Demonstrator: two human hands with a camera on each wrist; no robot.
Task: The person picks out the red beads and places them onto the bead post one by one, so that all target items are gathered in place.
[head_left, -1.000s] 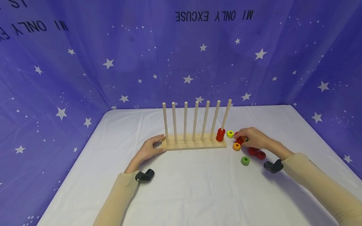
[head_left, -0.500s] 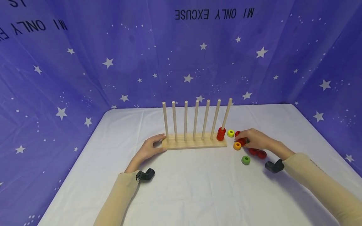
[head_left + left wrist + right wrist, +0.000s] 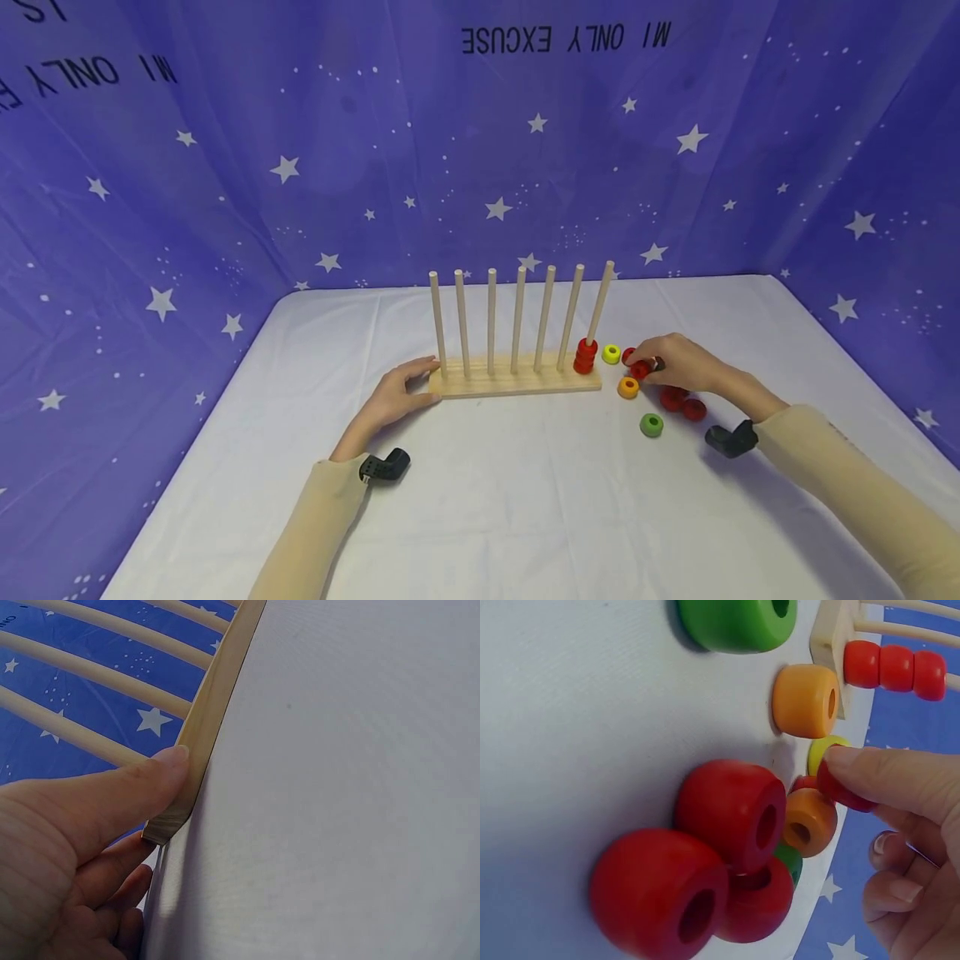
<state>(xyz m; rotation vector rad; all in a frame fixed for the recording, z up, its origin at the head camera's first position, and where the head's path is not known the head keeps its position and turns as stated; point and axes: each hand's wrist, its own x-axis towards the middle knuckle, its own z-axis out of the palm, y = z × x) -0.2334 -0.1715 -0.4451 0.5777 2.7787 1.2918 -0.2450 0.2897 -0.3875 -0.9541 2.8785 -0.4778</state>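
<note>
On the white table [image 3: 525, 500], your left hand [image 3: 393, 398] braces the near end of the wooden peg rack [image 3: 517, 379], thumb flat along its edge and fingers curled behind. Three red rings [image 3: 584, 357] sit on the end peg nearest your right hand [image 3: 678, 365]; the other six pegs stand bare. That grip pinches a red ring [image 3: 838, 787] between thumb and fingertip, just off the table. Loose rings lie around it: green [image 3: 650, 426], orange [image 3: 627, 387], yellow [image 3: 611, 354], several red [image 3: 682, 404]. Most stacking remains. Your right hand hides part of the pile, so the count is uncertain.
</note>
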